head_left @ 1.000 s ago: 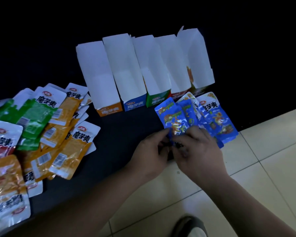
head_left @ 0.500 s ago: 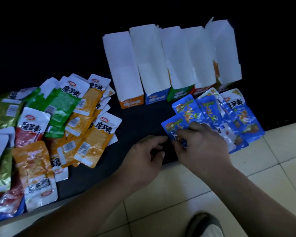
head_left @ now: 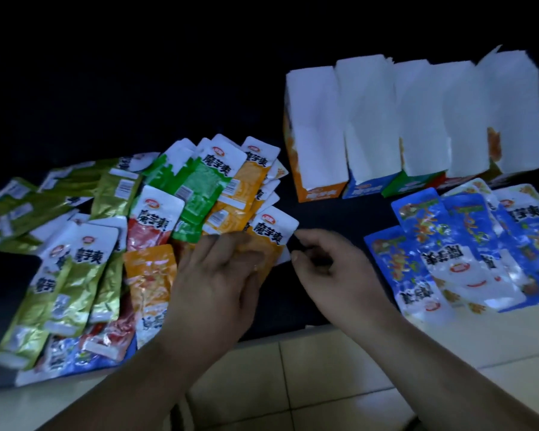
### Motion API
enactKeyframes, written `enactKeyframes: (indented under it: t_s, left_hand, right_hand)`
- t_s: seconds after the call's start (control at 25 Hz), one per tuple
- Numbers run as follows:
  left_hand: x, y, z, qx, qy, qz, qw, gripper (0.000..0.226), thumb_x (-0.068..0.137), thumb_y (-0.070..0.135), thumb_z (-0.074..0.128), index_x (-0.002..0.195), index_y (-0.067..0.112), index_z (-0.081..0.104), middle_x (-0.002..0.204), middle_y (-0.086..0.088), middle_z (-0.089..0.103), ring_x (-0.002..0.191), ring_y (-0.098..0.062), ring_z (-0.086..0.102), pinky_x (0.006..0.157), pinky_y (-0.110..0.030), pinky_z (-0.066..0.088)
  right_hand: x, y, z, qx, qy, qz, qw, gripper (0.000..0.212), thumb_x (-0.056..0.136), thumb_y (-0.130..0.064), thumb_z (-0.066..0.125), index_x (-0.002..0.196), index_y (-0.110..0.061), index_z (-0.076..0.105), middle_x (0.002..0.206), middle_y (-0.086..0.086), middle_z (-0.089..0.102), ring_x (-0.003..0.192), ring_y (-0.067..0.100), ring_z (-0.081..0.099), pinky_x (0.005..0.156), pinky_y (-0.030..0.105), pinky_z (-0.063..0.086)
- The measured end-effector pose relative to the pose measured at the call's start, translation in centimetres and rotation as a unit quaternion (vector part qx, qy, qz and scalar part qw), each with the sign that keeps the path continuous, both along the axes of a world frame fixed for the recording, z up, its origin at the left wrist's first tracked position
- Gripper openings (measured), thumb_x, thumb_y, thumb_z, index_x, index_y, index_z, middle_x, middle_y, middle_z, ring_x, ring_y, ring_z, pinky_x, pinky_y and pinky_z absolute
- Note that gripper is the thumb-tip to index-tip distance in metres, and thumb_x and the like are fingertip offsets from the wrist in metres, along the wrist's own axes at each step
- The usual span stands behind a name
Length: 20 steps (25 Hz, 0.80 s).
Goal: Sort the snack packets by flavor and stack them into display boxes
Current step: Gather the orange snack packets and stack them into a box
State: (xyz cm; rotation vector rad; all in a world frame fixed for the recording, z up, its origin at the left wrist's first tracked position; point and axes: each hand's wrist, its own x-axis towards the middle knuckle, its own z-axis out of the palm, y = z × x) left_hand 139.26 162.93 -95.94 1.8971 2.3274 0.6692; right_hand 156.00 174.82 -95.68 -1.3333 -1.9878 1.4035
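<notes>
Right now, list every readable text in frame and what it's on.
"魔芋爽": orange packet
"魔芋爽": green packet
"魔芋爽": red packet
"魔芋爽": blue packet, upside down
Front label of the orange display box: blurred, unreadable; the other boxes too.
Red oval logos and barcodes: too small to read.

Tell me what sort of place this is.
Probably a shop backroom or an informal packing spot, though it is too dim to be sure. Mixed snack packets lie heaped on a dark surface bordering pale floor tiles, and a row of open display boxes stands behind.
</notes>
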Motion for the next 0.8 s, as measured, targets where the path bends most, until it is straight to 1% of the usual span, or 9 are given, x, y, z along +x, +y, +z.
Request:
enactKeyframes:
  t_s: [0.08,0.16,0.24,0.32,0.4,0.48,0.6,0.72,0.8]
  left_hand:
    - [-1.4,-0.7,-1.0,-0.097,0.081,0.033,0.991,0.063,0.088,0.052,0.06,0.144,0.022,0.057,0.156,-0.014,0.045,0.141,-0.043,0.042,0.111,-0.062,0.036]
    - [-2.4,-1.7,-2.4,-0.154,0.076,0.044,0.984,0.082,0.086,0.068,0.056,0.151,0.02,0.049,0.161,-0.018,0.037,0.148,-0.044,0.034,0.119,-0.064,0.026]
    - [-3.3,-2.5,-3.1,-0.138,0.072,0.04,0.987,0.078,0.088,0.065,0.058,0.149,0.017,0.052,0.159,-0.016,0.042,0.148,-0.038,0.037,0.121,-0.06,0.025]
    - [-4.5,-3.4,-3.3,-0.106,0.069,0.054,0.991,0.07,0.089,0.056,0.062,0.144,0.012,0.057,0.155,-0.014,0.049,0.147,-0.035,0.041,0.122,-0.057,0.027]
    - [-5.3,-3.7,-3.1,-0.08,0.055,0.069,0.993,0.067,0.088,0.049,0.062,0.14,0.007,0.06,0.152,-0.013,0.052,0.145,-0.034,0.043,0.12,-0.057,0.03]
    - [-5.0,-3.3,-2.2,-0.047,0.032,0.064,0.996,0.066,0.085,0.041,0.065,0.139,0.004,0.059,0.149,-0.016,0.053,0.143,-0.035,0.045,0.118,-0.057,0.033]
    - [-3.2,-1.8,-1.2,-0.032,0.0,-0.019,0.999,0.065,0.083,0.041,0.073,0.14,0.013,0.06,0.148,-0.008,0.054,0.138,-0.032,0.049,0.112,-0.053,0.04]
    - [-3.1,-0.6,-1.6,-0.092,0.017,-0.017,0.995,0.067,0.081,0.052,0.073,0.139,0.023,0.059,0.142,0.003,0.057,0.126,-0.024,0.055,0.097,-0.044,0.053]
    - [-3.4,0.0,-1.9,-0.081,0.05,0.001,0.996,0.053,0.083,0.042,0.076,0.131,0.023,0.063,0.129,0.002,0.064,0.11,-0.025,0.062,0.083,-0.04,0.057]
  right_hand:
    - [-1.8,-0.9,-0.7,-0.006,0.006,0.025,1.0,0.035,0.095,-0.024,0.069,0.125,-0.041,0.064,0.123,-0.022,0.059,0.114,-0.006,0.059,0.096,0.015,0.05]
    - [-2.7,-1.5,-1.6,0.049,-0.015,0.046,0.998,0.042,0.096,-0.026,0.068,0.136,-0.036,0.059,0.142,-0.017,0.052,0.131,0.002,0.051,0.108,0.031,0.049]
    - [-2.6,-1.8,-1.8,0.076,-0.046,0.059,0.994,0.055,0.096,-0.028,0.068,0.146,-0.036,0.049,0.155,-0.014,0.043,0.142,0.008,0.044,0.111,0.035,0.046]
    - [-2.6,-2.0,-2.0,0.117,-0.083,0.093,0.985,0.068,0.095,-0.031,0.068,0.155,-0.031,0.038,0.157,-0.011,0.042,0.141,0.008,0.041,0.106,0.03,0.044]
    - [-2.6,-1.9,-1.8,0.138,-0.123,0.109,0.977,0.075,0.094,-0.036,0.067,0.159,-0.027,0.031,0.152,-0.009,0.047,0.133,0.009,0.043,0.098,0.025,0.04]
    - [-2.9,-1.1,-1.6,0.122,-0.129,0.084,0.981,0.076,0.093,-0.038,0.067,0.159,-0.029,0.032,0.147,-0.012,0.05,0.13,0.005,0.046,0.098,0.024,0.04]
    - [-2.5,0.3,-1.3,0.082,-0.115,0.053,0.989,0.072,0.092,-0.032,0.069,0.156,-0.032,0.037,0.138,-0.014,0.056,0.127,0.0,0.05,0.1,0.024,0.043]
    - [-2.6,0.2,-1.4,0.09,-0.131,0.078,0.984,0.071,0.092,-0.035,0.069,0.156,-0.033,0.038,0.137,-0.011,0.058,0.131,0.006,0.049,0.1,0.022,0.038]
    - [-2.5,0.3,-1.3,0.068,-0.128,0.08,0.986,0.07,0.093,-0.039,0.067,0.156,-0.034,0.038,0.139,-0.01,0.057,0.133,0.005,0.048,0.102,0.021,0.036]
